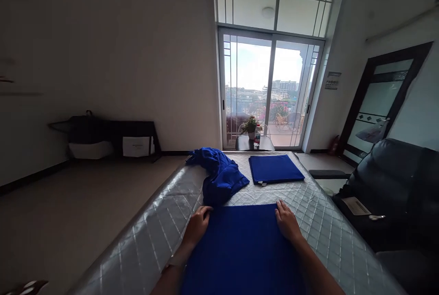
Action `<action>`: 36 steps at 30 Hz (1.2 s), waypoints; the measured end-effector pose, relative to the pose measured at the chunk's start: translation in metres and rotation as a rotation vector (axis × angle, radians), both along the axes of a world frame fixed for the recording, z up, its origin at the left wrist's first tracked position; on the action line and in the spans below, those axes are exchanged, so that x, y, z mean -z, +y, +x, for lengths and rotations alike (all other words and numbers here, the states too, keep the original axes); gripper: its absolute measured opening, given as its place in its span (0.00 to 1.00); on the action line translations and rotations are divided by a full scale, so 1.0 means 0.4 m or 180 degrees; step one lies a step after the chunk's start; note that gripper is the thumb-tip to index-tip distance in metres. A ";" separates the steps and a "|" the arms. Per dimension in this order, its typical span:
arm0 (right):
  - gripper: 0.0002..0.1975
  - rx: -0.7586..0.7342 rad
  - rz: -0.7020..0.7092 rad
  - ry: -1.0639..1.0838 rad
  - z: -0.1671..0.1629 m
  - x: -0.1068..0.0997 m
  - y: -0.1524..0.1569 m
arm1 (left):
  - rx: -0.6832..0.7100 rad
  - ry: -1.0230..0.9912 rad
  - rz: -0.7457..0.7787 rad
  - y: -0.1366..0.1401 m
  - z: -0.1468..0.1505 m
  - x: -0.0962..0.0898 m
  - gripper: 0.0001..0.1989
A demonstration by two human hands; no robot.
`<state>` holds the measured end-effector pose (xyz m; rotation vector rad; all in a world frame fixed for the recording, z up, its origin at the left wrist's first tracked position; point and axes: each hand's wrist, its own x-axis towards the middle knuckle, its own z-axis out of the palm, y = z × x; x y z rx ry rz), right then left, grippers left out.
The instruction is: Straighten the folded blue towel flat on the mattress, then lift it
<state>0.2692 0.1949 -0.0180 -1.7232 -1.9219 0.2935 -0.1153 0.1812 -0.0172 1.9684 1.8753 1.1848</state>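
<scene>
A smooth, flat blue cloth (245,249) lies before me on the bed, its near end running out of the picture. At its far left corner my left hand (198,225) has curled fingers closed on the edge. My right hand (286,221) rests on the far right corner, fingers stretched out along the side edge. Just beyond the left hand is a crumpled blue cloth (221,178), bunched in loose folds. A neatly folded blue cloth (276,168) lies farther off to the right, with a small white label at its near edge.
Beneath the cloths is a silvery quilted mattress (329,226). A black leather chair (394,180) stands close on the right. Past the far end, a small dark table (245,143) bears a potted plant (251,126) and a bottle (257,137), in front of glass sliding doors (247,75).
</scene>
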 end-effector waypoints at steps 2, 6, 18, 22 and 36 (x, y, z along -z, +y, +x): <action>0.28 0.0196 0.0105 0.0212 -0.001 -0.008 0.004 | -0.0012 -0.0241 0.0109 0.006 -0.006 0.004 0.16; 0.23 0.0404 0.0284 0.0502 -0.001 -0.011 0.008 | 0.0121 -0.0507 0.0146 0.003 -0.014 -0.005 0.15; 0.15 -0.0284 0.0713 0.2090 0.018 -0.068 -0.015 | 0.0199 -0.1049 0.0528 -0.062 -0.005 -0.090 0.14; 0.18 -0.0369 0.0758 0.2292 0.030 -0.123 -0.048 | 0.0137 -0.1325 0.0601 -0.088 -0.014 -0.132 0.14; 0.23 -0.0277 0.1220 0.2542 0.061 -0.358 -0.193 | 0.0320 -0.1912 0.0713 -0.240 -0.045 -0.350 0.18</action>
